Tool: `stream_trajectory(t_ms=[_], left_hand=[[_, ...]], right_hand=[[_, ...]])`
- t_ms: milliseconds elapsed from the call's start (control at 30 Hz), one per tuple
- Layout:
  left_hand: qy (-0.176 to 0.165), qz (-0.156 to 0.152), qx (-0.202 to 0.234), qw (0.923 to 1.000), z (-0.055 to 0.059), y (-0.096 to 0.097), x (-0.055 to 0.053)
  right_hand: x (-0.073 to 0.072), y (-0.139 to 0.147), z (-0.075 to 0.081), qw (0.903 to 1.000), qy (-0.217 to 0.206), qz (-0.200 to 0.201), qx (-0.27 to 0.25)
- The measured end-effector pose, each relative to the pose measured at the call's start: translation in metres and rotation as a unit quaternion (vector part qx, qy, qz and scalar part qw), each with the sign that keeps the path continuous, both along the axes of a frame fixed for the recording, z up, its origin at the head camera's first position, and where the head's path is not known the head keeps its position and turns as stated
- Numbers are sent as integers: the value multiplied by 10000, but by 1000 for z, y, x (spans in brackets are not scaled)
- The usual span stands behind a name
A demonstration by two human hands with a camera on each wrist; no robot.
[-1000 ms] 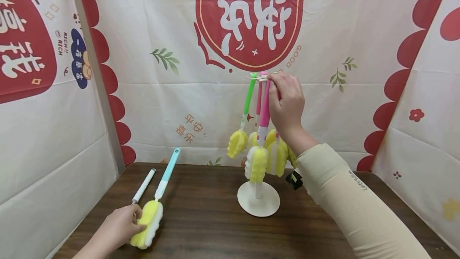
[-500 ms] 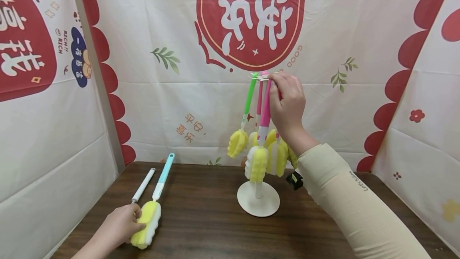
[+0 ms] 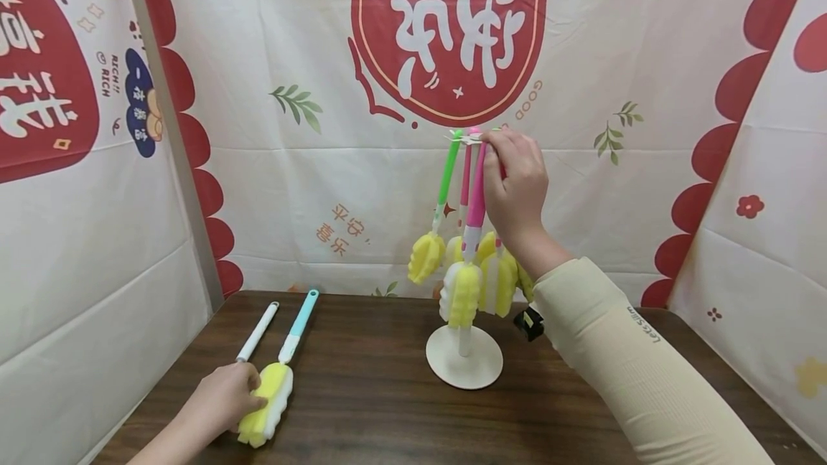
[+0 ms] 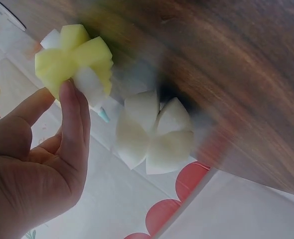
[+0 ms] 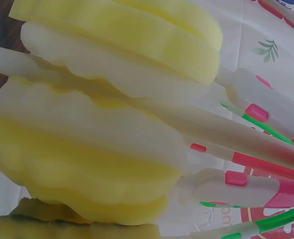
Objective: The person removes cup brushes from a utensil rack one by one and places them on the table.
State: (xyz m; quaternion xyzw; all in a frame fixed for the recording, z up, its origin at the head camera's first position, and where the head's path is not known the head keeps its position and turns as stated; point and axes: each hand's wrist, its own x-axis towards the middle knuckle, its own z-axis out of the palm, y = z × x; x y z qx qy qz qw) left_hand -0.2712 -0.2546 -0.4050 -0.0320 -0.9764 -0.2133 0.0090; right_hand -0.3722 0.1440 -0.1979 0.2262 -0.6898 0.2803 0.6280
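Note:
My left hand (image 3: 227, 397) pinches the yellow and white sponge head of a bottle brush (image 3: 268, 400) at the table's left. Its light blue handle (image 3: 302, 316) points away from me, low over the wood. Beside it is a second brush with a white handle (image 3: 258, 332); its white sponge head (image 4: 156, 134) shows in the left wrist view. My right hand (image 3: 517, 181) pinches the white hooked top (image 3: 470, 139) of a brush stand, beside a pink-handled brush (image 3: 476, 192). Several sponge brushes hang around the stand, including a green-handled one (image 3: 447, 181).
The stand's round white base (image 3: 464, 372) rests on the dark wooden table (image 3: 362, 372). A small black object (image 3: 530, 323) lies behind my right forearm. Printed cloth (image 3: 581, 221) walls in the back and both sides.
The blue handle has come down toward the table, its tip sinking, while my left hand keeps hold of the sponge head. My right hand and the stand stay in place.

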Motion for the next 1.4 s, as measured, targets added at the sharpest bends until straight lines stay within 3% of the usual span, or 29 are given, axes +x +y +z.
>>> stream_trajectory(t_ms=[567,1400], left_hand=[[-304,188,40,9994,4,1,-5],[-51,111,-450,9989,11,0,-4]], right_hand=[[1,0,0,10000,10,-22,27],[1,4,2,9999,-106,6,111]])
